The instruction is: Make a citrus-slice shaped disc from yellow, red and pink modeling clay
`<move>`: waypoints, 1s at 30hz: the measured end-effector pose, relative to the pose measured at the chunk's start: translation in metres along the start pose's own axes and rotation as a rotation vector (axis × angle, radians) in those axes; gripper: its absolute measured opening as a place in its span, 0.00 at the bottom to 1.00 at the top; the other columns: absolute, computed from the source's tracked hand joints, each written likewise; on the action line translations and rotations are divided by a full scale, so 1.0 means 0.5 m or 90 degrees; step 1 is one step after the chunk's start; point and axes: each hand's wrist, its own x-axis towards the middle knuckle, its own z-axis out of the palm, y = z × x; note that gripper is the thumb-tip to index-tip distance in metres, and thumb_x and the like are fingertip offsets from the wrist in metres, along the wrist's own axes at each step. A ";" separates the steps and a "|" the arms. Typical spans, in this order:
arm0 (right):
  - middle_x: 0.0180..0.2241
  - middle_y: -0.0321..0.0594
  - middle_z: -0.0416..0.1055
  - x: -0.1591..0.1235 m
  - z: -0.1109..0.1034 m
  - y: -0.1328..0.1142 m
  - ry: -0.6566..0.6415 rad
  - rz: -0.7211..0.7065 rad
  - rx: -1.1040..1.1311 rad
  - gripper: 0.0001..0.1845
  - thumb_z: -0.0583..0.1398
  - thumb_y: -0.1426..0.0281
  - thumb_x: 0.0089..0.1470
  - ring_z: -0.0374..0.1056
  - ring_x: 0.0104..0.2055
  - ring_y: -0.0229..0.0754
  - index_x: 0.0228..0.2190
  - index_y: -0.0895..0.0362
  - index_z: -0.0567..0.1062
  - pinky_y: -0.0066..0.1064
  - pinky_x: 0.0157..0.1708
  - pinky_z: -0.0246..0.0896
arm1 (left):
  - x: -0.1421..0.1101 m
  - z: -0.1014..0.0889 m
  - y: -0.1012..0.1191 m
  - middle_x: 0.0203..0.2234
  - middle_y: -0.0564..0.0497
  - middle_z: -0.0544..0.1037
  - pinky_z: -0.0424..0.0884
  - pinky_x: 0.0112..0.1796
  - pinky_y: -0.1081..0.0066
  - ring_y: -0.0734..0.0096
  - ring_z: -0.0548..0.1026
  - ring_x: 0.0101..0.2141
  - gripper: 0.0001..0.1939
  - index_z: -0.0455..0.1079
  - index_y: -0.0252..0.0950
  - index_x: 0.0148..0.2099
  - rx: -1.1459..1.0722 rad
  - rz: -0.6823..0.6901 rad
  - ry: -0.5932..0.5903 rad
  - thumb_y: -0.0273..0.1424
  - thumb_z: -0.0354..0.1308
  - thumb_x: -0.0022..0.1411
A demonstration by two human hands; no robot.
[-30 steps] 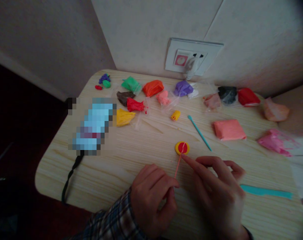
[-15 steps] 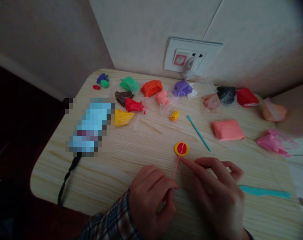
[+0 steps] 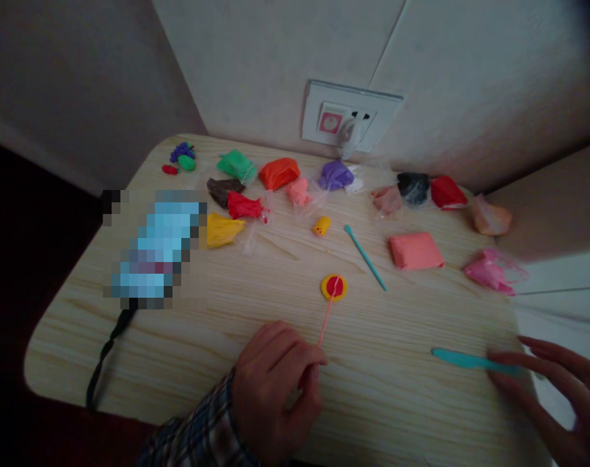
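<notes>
Salmon-pink clay, drawn into a thin strand (image 3: 326,321), runs from the fingertips of my left hand (image 3: 278,392) up to a small yellow disc (image 3: 324,293) with a red centre. The strand's upper end lies wavy across the red, and its lower end is pinched between my left thumb and forefinger, which are pressed together. The disc lies flat on the pale wooden table (image 3: 396,331), just beyond my left knuckles.

My right hand (image 3: 567,392) is well off to the right, near the table's edge, at the handle end of a turquoise plastic knife (image 3: 457,359). My thumb and forefinger are on either side of that end — it's blurred there, so I can't tell whether they have closed on it. The blade points left, towards my other hand.

Beyond the disc lie a short yellow roll (image 3: 322,226) and a slim turquoise stick (image 3: 366,259), set at a slant. To the right of the stick sits a salmon-pink block (image 3: 416,251), with a crumpled pink bag (image 3: 489,269) near it. More lumps of clay in clear wrappers — green, orange, purple, black, red — line the back of the table. A black cable (image 3: 108,350) hangs over the near left edge.
</notes>
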 end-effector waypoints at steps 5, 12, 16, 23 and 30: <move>0.39 0.43 0.69 0.008 0.014 -0.009 -0.040 -0.002 -0.011 0.07 0.59 0.60 0.49 0.67 0.42 0.55 0.29 0.48 0.75 0.46 0.33 0.60 | 0.000 0.001 -0.001 0.21 0.52 0.72 0.66 0.29 0.70 0.72 0.68 0.25 0.09 0.68 0.34 0.30 0.014 -0.001 0.002 0.18 0.49 0.54; 0.35 0.38 0.73 0.046 0.019 -0.167 -0.107 0.081 0.026 0.13 0.55 0.57 0.53 0.69 0.34 0.46 0.37 0.50 0.70 0.37 0.29 0.63 | 0.001 0.002 0.001 0.20 0.52 0.71 0.66 0.28 0.70 0.73 0.67 0.24 0.09 0.69 0.34 0.30 0.009 -0.004 -0.010 0.19 0.49 0.54; 0.29 0.34 0.71 0.097 0.034 -0.275 -0.078 0.004 0.143 0.09 0.54 0.61 0.55 0.69 0.29 0.38 0.34 0.52 0.69 0.29 0.26 0.62 | 0.002 -0.001 0.002 0.20 0.52 0.72 0.67 0.28 0.70 0.73 0.68 0.25 0.09 0.68 0.34 0.29 0.013 -0.016 -0.011 0.19 0.49 0.55; 0.25 0.34 0.67 0.117 0.067 -0.323 -0.002 -0.048 0.122 0.04 0.55 0.66 0.55 0.65 0.24 0.36 0.31 0.52 0.68 0.29 0.22 0.57 | -0.004 0.002 0.000 0.20 0.52 0.71 0.66 0.28 0.70 0.72 0.67 0.25 0.08 0.68 0.34 0.30 -0.002 -0.026 -0.023 0.19 0.49 0.55; 0.23 0.33 0.63 0.107 0.071 -0.329 0.047 0.003 0.103 0.05 0.56 0.66 0.55 0.61 0.21 0.36 0.30 0.53 0.68 0.30 0.23 0.57 | -0.005 0.009 -0.002 0.21 0.52 0.71 0.66 0.29 0.70 0.72 0.67 0.25 0.08 0.67 0.34 0.30 -0.009 -0.030 -0.016 0.19 0.49 0.55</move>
